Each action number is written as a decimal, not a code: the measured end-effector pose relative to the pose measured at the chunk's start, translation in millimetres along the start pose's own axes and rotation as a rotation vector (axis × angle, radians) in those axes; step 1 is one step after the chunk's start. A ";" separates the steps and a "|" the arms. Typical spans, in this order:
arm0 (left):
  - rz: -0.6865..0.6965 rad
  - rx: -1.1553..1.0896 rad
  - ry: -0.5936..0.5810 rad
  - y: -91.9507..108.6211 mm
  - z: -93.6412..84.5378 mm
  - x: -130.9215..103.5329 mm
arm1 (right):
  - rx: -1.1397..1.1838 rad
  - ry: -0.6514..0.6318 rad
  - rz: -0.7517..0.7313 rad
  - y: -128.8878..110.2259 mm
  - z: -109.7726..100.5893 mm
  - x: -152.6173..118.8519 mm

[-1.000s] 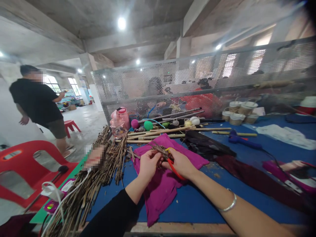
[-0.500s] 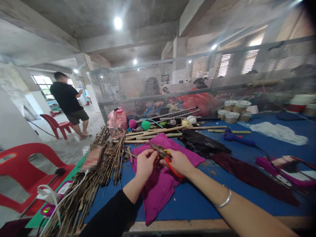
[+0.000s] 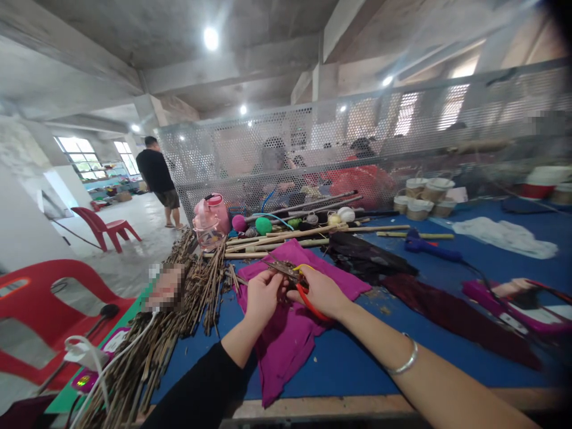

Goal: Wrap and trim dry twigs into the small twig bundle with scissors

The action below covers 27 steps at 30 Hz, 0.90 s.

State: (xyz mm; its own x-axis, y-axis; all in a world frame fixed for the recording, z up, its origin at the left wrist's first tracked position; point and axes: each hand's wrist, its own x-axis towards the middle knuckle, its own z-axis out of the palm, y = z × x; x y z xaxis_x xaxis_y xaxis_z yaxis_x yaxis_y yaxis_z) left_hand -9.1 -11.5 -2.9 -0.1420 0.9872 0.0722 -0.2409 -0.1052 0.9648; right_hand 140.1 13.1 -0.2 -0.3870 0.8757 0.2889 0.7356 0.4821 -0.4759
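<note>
My right hand (image 3: 319, 291) is closed around scissors (image 3: 308, 298) with red and yellow handles, the dark blades pointing up and left. Beside the blades, my left hand (image 3: 264, 295) is closed in a pinch on what looks like a thin dry twig, mostly covered by the fingers. Under both hands a magenta cloth (image 3: 286, 363) lies on the blue tabletop, with brown plant scraps (image 3: 282, 267) heaped near the blades. A large pile of dry twigs (image 3: 152, 345) spreads to the left of my left hand.
Bamboo sticks (image 3: 268, 244), yarn balls (image 3: 263, 225) and a pink jug (image 3: 212, 217) line the back, before a perforated metal screen (image 3: 232, 155). At right lie dark cloth (image 3: 451, 313), a blue glue gun (image 3: 431, 250) and cups (image 3: 419, 208). Red chairs (image 3: 67, 286) and a person (image 3: 156, 173) are left.
The scissor handles have spread apart a little in my right hand; my left hand stays almost in place. The person in the background has walked further right, towards the screen.
</note>
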 end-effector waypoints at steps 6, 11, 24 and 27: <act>-0.001 -0.050 -0.023 4.0 2.7 -2.8 | 0.051 -0.011 0.004 0.1 0.2 -0.4; -0.006 -0.075 0.004 3.0 4.5 -3.4 | 0.058 0.013 0.010 -0.1 2.6 -0.2; -0.074 -0.178 -0.006 4.1 5.4 -3.5 | 0.090 0.030 0.002 1.9 8.3 -0.5; -0.056 -0.174 0.003 2.1 4.8 -2.4 | 0.088 -0.005 0.021 0.3 6.5 -0.6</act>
State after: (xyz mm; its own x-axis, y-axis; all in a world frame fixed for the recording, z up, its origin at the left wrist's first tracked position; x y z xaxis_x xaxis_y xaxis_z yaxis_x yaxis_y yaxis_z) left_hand -4.6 -13.5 0.2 -0.1263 0.9918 0.0184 -0.4109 -0.0692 0.9091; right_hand 136.9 12.9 -5.9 -0.3752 0.8856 0.2737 0.6918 0.4641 -0.5532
